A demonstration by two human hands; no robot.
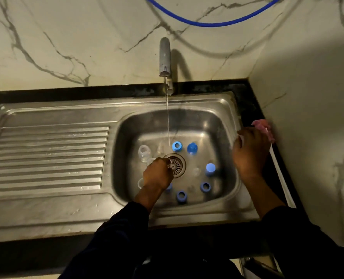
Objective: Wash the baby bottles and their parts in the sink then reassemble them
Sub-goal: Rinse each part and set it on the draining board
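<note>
While the right hand (249,152) grips a pink-headed brush (262,126) at the sink (207,101) rim, the left hand (157,175), curled beside the drain (177,165) with its hold impossible to tell, lies nearer the clear bottle part (144,153), just beyond it to the left.

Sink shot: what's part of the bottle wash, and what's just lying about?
Job: blue rings, blue cap, clear teat, running tap, sink basin, and probably the pink scrubber.
Lying about: blue hose, draining board, marble wall.
</note>
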